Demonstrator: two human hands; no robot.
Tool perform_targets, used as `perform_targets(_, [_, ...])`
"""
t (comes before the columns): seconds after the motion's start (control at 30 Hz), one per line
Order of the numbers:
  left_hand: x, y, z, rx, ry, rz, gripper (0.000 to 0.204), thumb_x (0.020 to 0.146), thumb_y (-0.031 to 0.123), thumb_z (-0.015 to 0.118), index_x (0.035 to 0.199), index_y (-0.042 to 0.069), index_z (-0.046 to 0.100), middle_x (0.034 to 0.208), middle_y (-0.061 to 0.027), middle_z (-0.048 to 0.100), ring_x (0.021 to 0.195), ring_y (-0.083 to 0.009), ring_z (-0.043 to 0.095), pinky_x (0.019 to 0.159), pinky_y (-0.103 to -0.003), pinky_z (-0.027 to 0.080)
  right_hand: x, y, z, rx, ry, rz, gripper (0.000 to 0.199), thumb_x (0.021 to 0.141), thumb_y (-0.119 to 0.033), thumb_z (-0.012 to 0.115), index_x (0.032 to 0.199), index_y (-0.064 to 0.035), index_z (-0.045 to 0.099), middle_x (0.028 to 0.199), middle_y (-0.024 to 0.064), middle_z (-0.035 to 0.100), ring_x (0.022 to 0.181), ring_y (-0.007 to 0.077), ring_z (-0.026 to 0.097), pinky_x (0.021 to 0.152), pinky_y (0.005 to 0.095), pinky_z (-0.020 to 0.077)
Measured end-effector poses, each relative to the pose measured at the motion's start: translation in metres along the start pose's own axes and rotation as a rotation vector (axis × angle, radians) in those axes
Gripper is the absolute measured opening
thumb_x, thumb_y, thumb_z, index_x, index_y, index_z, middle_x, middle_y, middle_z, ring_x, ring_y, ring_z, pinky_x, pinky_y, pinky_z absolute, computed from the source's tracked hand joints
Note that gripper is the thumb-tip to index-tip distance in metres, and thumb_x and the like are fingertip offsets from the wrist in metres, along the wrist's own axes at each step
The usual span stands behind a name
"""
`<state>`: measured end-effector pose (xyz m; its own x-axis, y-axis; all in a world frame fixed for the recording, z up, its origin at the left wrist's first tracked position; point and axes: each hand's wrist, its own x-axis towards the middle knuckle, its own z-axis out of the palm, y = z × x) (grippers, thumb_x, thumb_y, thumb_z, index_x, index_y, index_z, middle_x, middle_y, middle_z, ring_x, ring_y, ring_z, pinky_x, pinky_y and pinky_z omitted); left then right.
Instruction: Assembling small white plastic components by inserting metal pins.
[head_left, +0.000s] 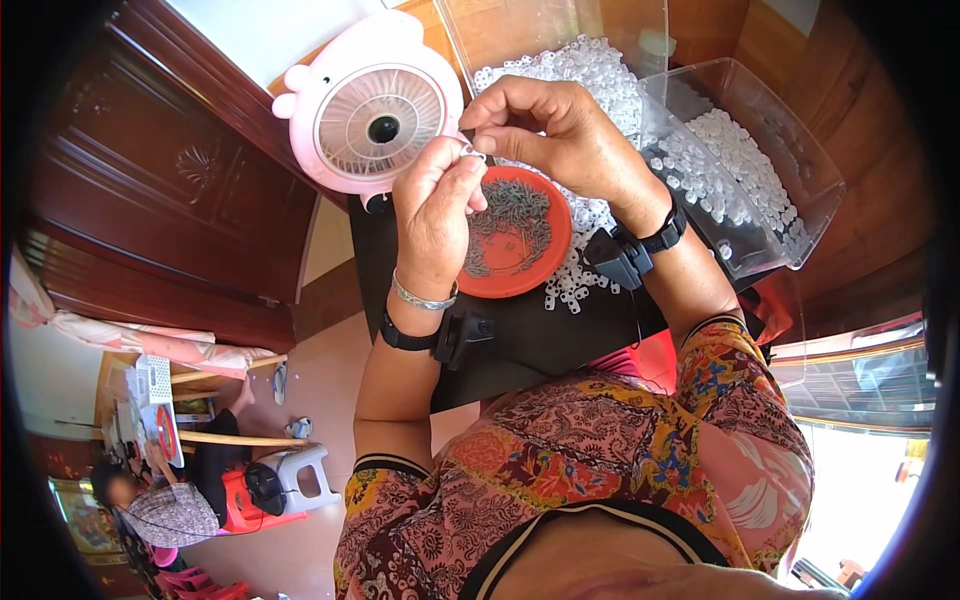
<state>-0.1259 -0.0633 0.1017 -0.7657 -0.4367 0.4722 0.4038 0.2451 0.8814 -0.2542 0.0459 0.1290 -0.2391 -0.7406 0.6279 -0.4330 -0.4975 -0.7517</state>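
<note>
My left hand point(432, 215) pinches a small white plastic piece point(473, 152) between thumb and fingertips. Close against it, my right hand point(570, 135) is closed in a pinch, thumb and forefinger nearly meeting. Whatever those right fingertips hold is too small to make out. Below both hands lies an orange-red round dish point(492, 289) with many small grey screw-like pins point(515, 210) scattered in it. Loose white plastic pieces point(575, 285), with holes in them, spread on the black tabletop point(540, 345) beside the dish. More of them form a large heap point(590, 80) behind my right hand.
A pink animal-shaped fan point(383, 105) stands at the back left. Clear plastic bins point(825, 185) at the back right hold more white pieces. At the far left, a person point(180, 510) sits by another table near a grey stool point(305, 478). My wrists carry black strapped devices point(617, 258).
</note>
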Motion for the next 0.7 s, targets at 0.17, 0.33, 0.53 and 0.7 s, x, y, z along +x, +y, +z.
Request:
perform_targets(0.17, [0.002,-0.001,-0.004,-0.159,-0.011,-0.090,0.014,0.089,0.014,0.055,0.079,0.003,0.055,0.065,0.0001,0.052,0.056,-0.0059,0.048,0.053,-0.019,0.038,0.002,0.003,-0.009,0.098,0.020,0.069,0.016,0.091,-0.013,0.061,0.101,-0.0006,0.065,0.085,-0.0004,0.065,0.079,0.0057,0.057,0.068,0.0220,0.0475])
perform_targets(0.33, [0.003,0.000,-0.003,-0.165,-0.011,-0.103,0.017,0.089,0.016,0.054,0.078,0.004,0.055,0.065,0.0000,0.053,0.056,-0.0066,0.049,0.054,-0.020,0.039,0.001,0.005,-0.006,-0.190,-0.025,-0.001,0.014,0.089,-0.015,0.063,0.092,-0.0013,0.065,0.073,0.0028,0.064,0.069,0.0074,0.056,0.064,0.0257,0.0467])
perform_targets(0.53, [-0.001,0.002,-0.002,-0.145,-0.060,-0.122,0.016,0.090,0.017,0.052,0.079,0.004,0.053,0.066,-0.0003,0.052,0.058,-0.0071,0.049,0.054,-0.020,0.039,-0.001,0.003,0.005,-0.462,0.051,-0.126,0.015,0.086,-0.018,0.063,0.082,-0.0039,0.061,0.068,0.0135,0.061,0.062,0.0299,0.059,0.058,0.0365,0.0464])
perform_targets(0.7, [-0.002,0.003,0.002,-0.191,-0.054,-0.149,0.017,0.088,0.018,0.051,0.078,0.004,0.052,0.065,-0.0017,0.052,0.056,-0.0085,0.049,0.053,-0.021,0.038,-0.004,0.010,0.004,-0.492,0.068,-0.187,0.015,0.085,-0.020,0.063,0.082,-0.0060,0.062,0.068,0.0141,0.061,0.064,0.0344,0.059,0.057,0.0389,0.0463])
